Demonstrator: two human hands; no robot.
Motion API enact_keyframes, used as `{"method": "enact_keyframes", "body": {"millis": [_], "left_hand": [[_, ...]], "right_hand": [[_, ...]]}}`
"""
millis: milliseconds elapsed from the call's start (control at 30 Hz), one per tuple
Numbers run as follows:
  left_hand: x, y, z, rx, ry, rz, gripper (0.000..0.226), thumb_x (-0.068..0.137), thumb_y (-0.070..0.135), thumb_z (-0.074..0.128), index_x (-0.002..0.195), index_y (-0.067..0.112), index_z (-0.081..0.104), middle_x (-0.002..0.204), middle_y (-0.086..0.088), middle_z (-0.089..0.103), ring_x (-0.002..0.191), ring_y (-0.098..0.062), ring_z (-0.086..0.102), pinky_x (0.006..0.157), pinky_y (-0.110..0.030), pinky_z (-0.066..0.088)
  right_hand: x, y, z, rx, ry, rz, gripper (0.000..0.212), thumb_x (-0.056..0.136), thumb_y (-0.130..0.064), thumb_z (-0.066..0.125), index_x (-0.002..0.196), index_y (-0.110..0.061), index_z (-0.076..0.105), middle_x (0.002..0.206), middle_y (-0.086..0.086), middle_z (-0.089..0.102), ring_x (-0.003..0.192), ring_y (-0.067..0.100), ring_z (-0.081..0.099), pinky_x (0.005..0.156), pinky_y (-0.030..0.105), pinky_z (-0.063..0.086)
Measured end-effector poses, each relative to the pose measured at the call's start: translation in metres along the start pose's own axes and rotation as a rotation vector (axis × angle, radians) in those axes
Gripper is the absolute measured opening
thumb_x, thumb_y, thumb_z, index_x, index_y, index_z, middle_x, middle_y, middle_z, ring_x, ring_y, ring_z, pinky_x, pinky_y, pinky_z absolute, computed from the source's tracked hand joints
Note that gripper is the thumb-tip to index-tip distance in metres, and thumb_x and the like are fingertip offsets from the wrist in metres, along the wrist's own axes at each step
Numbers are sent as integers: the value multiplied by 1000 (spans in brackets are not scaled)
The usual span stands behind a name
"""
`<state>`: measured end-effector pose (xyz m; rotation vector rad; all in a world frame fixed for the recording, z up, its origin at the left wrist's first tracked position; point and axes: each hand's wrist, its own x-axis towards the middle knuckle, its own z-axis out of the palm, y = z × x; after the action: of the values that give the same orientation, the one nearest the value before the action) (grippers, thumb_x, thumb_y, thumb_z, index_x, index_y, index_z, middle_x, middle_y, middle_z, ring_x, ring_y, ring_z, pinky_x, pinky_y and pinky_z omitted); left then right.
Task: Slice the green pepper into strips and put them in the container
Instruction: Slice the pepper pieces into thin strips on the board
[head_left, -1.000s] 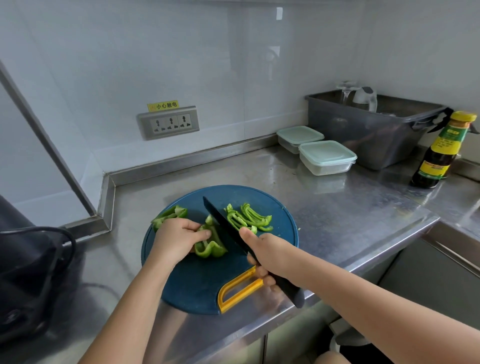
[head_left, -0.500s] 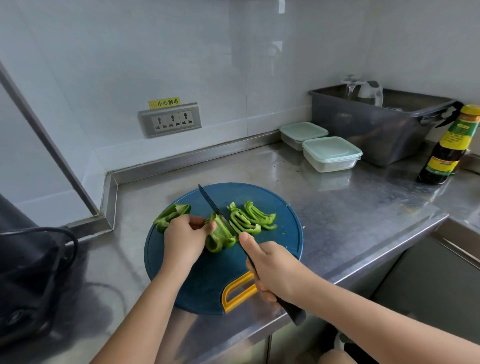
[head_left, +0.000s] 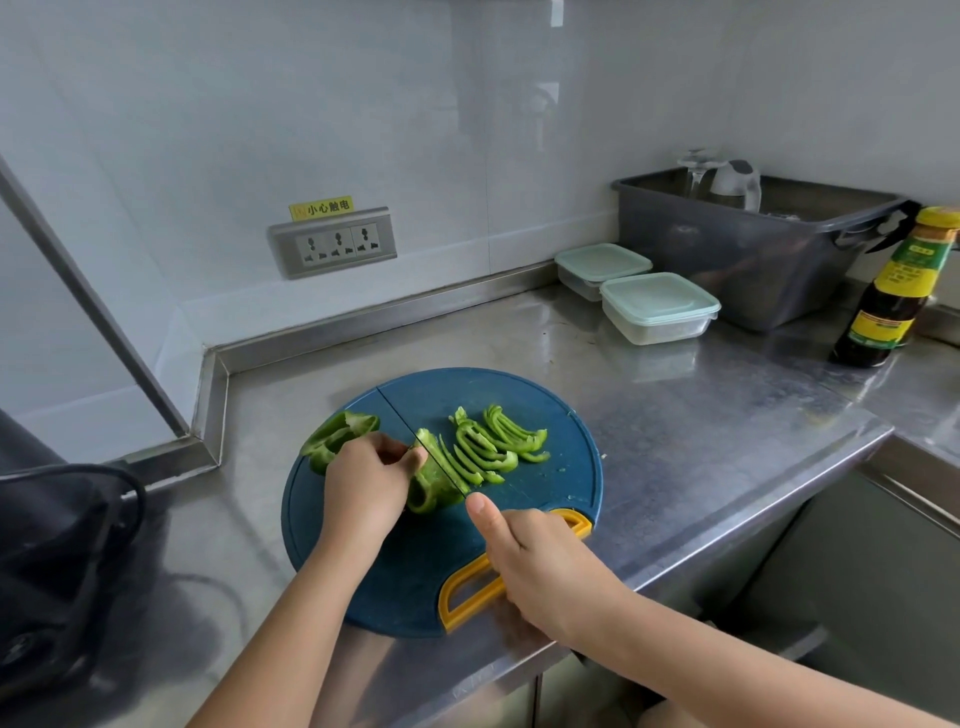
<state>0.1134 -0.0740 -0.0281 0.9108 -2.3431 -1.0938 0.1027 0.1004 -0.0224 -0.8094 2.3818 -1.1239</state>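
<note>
Yellow at its handle loop (head_left: 467, 587), the round blue cutting board (head_left: 550, 410) lay close to the front edge of the steel counter (head_left: 701, 426). Over that loop the right hand (head_left: 540, 561) was curled round the handle of a knife (head_left: 415, 431), one finger stretched forward along the spine; the handle itself was hidden beneath the hand. The blade showed edge-on as a thin dark line running away across the board, set down against a green pepper piece (head_left: 431, 480). The left hand (head_left: 363, 488) held that piece from its left side, fingers bent, fingertips just beside the blade. To the right of the blade lay a row of cut pepper strips (head_left: 493, 447), touching one another. Beyond the left hand a second, uncut pepper piece (head_left: 337, 441) rested near the board's far left rim. Further back on the right stood two lidded containers (head_left: 657, 306), both closed, well apart from the board. Behind them sat a grey tub (head_left: 753, 260), with a dark sauce bottle (head_left: 888, 296) at its right. A wall socket (head_left: 332, 241) was mounted on the white wall.
</note>
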Motion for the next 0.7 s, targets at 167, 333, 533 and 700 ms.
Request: {"method": "enact_keyframes", "body": {"millis": [167, 333, 533, 700], "left_hand": [[2, 0, 2, 55, 7, 0, 14, 89, 24, 63, 83, 11, 63, 73, 1, 61, 68, -10, 54, 54, -25, 37], [1, 0, 5, 68, 21, -24, 14, 90, 24, 63, 85, 11, 64, 73, 0, 61, 67, -11, 55, 53, -25, 37], [1, 0, 1, 70, -8, 28, 16, 85, 27, 69, 93, 15, 61, 76, 4, 61, 68, -10, 55, 58, -26, 39], [-3, -3, 3, 106, 55, 203, 12, 88, 27, 63, 92, 17, 58, 79, 1, 65, 69, -15, 59, 59, -26, 41]], "right_hand": [[0, -2, 3, 29, -25, 30, 58, 94, -60, 23, 59, -15, 30, 53, -1, 27, 46, 12, 27, 56, 29, 31], [0, -1, 3, 110, -77, 76, 57, 94, -62, 23, 60, -17, 31, 52, 0, 27, 42, 12, 27, 50, 29, 31], [-1, 3, 2, 183, -80, 113, 58, 93, -64, 24, 65, -15, 38, 53, 2, 35, 42, 10, 34, 53, 30, 36], [-2, 2, 5, 179, -45, 78, 58, 92, -64, 24, 63, -15, 35, 53, 1, 31, 43, 11, 29, 53, 32, 32]]}}
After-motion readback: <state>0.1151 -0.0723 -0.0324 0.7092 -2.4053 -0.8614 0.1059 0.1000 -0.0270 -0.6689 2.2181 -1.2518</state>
